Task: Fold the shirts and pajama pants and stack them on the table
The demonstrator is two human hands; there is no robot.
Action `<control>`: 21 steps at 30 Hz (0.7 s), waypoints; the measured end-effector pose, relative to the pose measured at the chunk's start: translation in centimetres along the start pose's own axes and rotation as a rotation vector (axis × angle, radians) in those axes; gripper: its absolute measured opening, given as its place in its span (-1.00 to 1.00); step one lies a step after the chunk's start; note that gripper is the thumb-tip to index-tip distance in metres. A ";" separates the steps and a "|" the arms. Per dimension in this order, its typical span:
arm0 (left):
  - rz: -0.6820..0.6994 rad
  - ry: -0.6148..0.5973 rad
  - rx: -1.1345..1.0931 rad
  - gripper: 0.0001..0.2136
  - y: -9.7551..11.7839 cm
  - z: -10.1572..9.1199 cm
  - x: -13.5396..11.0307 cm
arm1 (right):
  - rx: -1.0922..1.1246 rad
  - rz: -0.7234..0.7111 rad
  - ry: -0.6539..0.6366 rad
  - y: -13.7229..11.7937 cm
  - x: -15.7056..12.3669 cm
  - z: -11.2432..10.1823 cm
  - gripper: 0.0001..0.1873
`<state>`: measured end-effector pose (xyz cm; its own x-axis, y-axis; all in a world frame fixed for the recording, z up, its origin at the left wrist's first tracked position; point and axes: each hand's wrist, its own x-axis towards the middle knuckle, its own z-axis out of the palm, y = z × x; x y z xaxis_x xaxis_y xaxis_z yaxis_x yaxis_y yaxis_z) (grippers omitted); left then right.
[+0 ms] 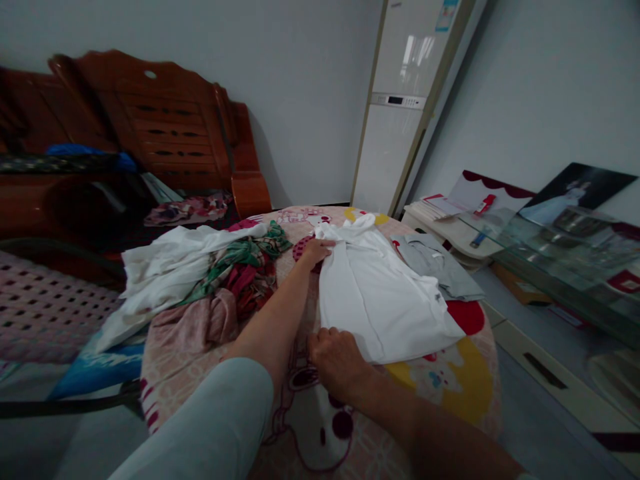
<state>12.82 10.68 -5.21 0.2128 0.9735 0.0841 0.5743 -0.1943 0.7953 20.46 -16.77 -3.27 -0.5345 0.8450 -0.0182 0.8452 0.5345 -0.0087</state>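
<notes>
A white shirt (pixel 380 293) lies spread on a round table covered by a pink cartoon-print cloth (pixel 450 380). My left hand (pixel 316 252) reaches across and pinches the shirt's far left edge near the shoulder. My right hand (pixel 336 360) is closed on the shirt's near left corner at the hem. Both hands hold the same long edge of the garment.
A heap of crumpled clothes (pixel 210 280), white, green and pink, sits left of the shirt. A folded grey garment (pixel 440 267) lies to its right. A wooden bench (pixel 150 127) stands behind, a tall white air conditioner (pixel 400 100) in the corner, and framed pictures (pixel 570 193) lean at right.
</notes>
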 end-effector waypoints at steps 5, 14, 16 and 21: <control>-0.004 0.108 0.094 -0.50 -0.1 -0.8 -1.1 | 0.033 -0.082 0.007 0.2 0.3 -0.1 -0.86; 0.021 0.084 0.257 -0.46 -1.9 -7.1 -2.1 | 0.058 -0.288 0.165 -1.5 2.0 0.0 -0.89; 0.037 0.077 0.275 -0.46 -2.7 -7.7 -2.6 | 0.056 -0.331 0.169 -1.7 2.0 0.3 -0.89; 0.067 0.068 0.365 -0.44 -4.0 -6.9 -3.6 | 0.087 -0.417 0.164 -2.1 1.8 0.8 -0.84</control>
<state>4.29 8.80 -4.56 0.2134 0.9605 0.1786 0.8074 -0.2764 0.5213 17.68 -16.41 -4.04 -0.8165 0.5537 0.1637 0.5510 0.8319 -0.0658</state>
